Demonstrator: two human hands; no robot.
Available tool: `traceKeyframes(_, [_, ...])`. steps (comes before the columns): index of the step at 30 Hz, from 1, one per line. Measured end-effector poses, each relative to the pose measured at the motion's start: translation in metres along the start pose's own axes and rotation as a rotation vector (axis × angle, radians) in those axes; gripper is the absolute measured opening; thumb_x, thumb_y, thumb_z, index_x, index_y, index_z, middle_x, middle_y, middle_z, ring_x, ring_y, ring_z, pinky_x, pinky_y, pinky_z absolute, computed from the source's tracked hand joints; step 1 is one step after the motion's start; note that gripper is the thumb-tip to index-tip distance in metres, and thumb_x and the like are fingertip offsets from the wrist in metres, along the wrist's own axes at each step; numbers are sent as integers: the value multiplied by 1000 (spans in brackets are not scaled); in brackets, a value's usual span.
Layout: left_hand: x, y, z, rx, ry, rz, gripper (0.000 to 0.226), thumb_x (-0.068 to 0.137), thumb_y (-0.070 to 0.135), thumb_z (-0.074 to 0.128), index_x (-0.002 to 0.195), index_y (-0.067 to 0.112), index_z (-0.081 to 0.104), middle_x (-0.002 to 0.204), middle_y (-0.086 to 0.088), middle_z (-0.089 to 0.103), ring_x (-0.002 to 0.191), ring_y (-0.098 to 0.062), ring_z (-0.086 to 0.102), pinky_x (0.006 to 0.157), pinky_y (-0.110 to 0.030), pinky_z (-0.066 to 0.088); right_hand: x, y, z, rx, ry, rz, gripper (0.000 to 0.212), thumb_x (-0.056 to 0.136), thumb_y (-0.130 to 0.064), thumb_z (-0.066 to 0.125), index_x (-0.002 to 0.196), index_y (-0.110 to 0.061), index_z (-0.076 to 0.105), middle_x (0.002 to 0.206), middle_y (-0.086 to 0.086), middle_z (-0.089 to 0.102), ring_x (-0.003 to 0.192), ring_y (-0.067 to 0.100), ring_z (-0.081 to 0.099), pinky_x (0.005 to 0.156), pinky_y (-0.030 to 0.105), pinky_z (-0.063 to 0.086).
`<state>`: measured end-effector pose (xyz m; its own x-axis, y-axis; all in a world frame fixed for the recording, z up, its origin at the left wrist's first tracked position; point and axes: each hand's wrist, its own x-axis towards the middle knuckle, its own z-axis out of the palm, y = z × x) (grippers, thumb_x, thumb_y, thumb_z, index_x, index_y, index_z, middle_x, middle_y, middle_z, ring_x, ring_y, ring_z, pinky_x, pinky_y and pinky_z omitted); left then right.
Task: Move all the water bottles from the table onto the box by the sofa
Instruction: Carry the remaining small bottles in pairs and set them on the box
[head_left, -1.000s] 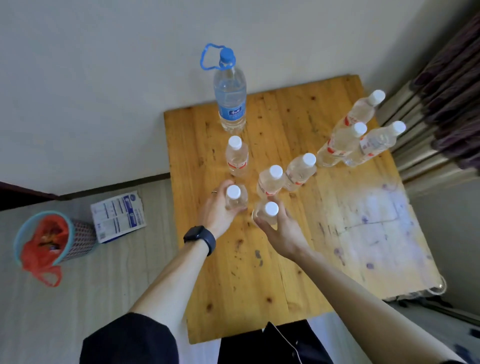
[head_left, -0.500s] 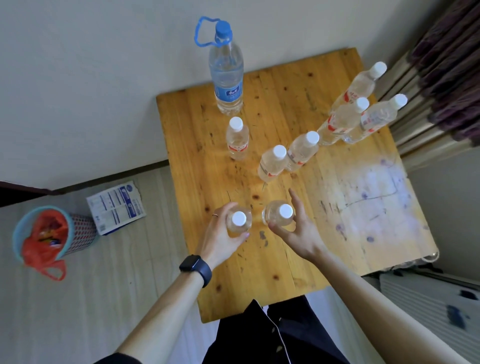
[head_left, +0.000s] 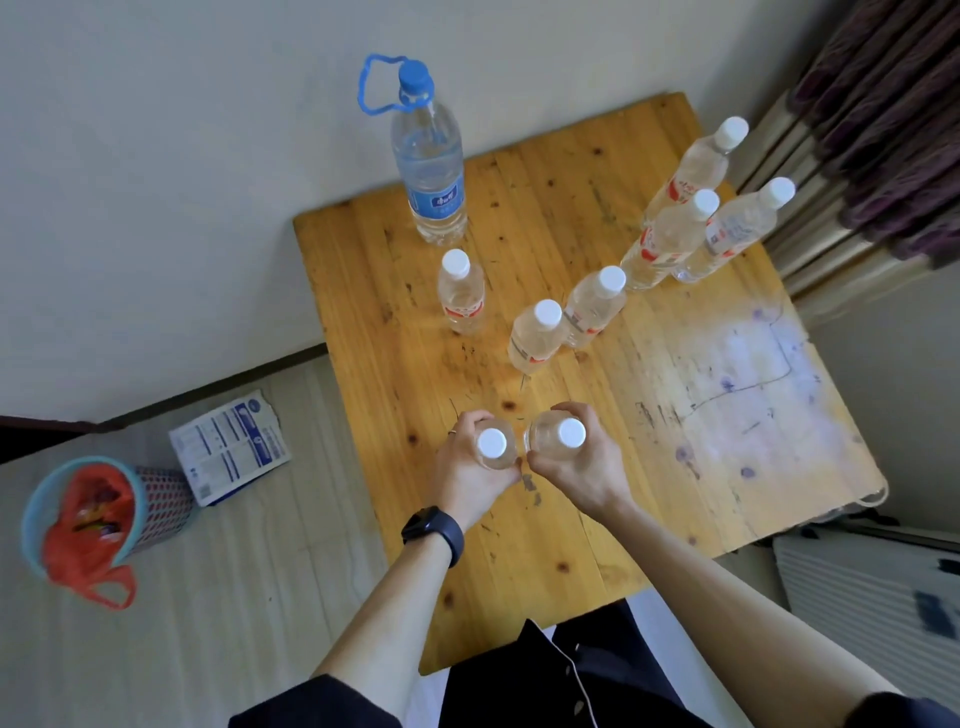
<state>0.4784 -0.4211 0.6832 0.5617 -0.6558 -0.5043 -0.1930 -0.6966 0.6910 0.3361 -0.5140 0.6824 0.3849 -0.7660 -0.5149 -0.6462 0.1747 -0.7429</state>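
My left hand (head_left: 470, 480) grips a small white-capped water bottle (head_left: 492, 444) and my right hand (head_left: 582, 475) grips another (head_left: 563, 435), both lifted side by side over the near middle of the wooden table (head_left: 675, 415). Three small bottles stand upright further back: one (head_left: 461, 293), one (head_left: 537, 338), one (head_left: 595, 306). Three taller white-capped bottles (head_left: 670, 239) cluster at the far right corner. A large blue-capped bottle (head_left: 431, 166) stands at the far edge by the wall. The box and sofa are out of view.
A wall runs along the table's far side and curtains (head_left: 883, 130) hang at the right. On the floor to the left sit a blue basket with an orange bag (head_left: 88, 525) and a white-and-blue carton (head_left: 231, 447).
Both hands have drawn their bottles toward me, away from the other small bottles, and brought them closer together. My fingers have closed more fully round each bottle.
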Motion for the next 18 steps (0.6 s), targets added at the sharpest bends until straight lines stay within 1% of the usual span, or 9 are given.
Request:
traceKeyframes(4, [-2, -3, 4, 0, 5, 7, 58, 64, 24, 88, 107, 34, 50, 94, 15, 65, 83, -7, 63, 60, -19, 47, -1, -1, 0, 8, 12, 3, 60, 63, -28, 82, 114, -39, 51, 106, -16, 64, 95, 5, 61, 73, 31, 54])
traceKeyframes(6, [-2, -1, 4, 11, -9, 21, 58, 63, 28, 86, 107, 35, 49, 93, 14, 65, 83, -10, 64, 60, -21, 47, -5, 0, 1, 54, 56, 20, 60, 63, -28, 83, 113, -39, 52, 106, -15, 65, 95, 8, 62, 74, 33, 55])
traceKeyframes(8, [-2, 5, 2, 68, -47, 44, 59, 60, 34, 84, 107, 36, 48, 93, 14, 65, 81, -10, 64, 58, -23, 46, -16, 5, 0, 122, 124, 62, 59, 64, -27, 84, 113, -38, 52, 104, -14, 66, 92, 7, 63, 73, 33, 55])
traceKeyframes(10, [-4, 13, 3, 151, -114, 81, 59, 60, 38, 81, 108, 35, 48, 91, 13, 65, 78, -8, 62, 56, -25, 45, -37, 15, -4, 203, 215, 125, 59, 66, -26, 86, 113, -37, 53, 102, -15, 67, 89, 4, 64, 71, 30, 54])
traceKeyframes(13, [-14, 20, 13, 262, -235, 150, 54, 67, 34, 81, 108, 34, 46, 93, 11, 64, 79, -10, 60, 57, -26, 46, -82, 41, -16, 335, 339, 222, 56, 69, -25, 87, 113, -37, 55, 99, -14, 69, 86, 2, 64, 66, 24, 49])
traceKeyframes(16, [-32, 29, 32, 339, -364, 245, 51, 69, 34, 80, 107, 34, 45, 93, 13, 63, 79, -10, 60, 60, -26, 47, -135, 71, -32, 436, 450, 317, 50, 68, -31, 86, 108, -41, 57, 96, -13, 70, 80, 6, 66, 61, 23, 48])
traceKeyframes(18, [-46, 38, 49, 386, -469, 328, 52, 68, 37, 78, 107, 37, 44, 94, 10, 64, 80, -13, 61, 59, -27, 46, -171, 89, -45, 483, 543, 362, 46, 70, -36, 86, 104, -44, 56, 93, -12, 72, 76, 10, 67, 59, 25, 49])
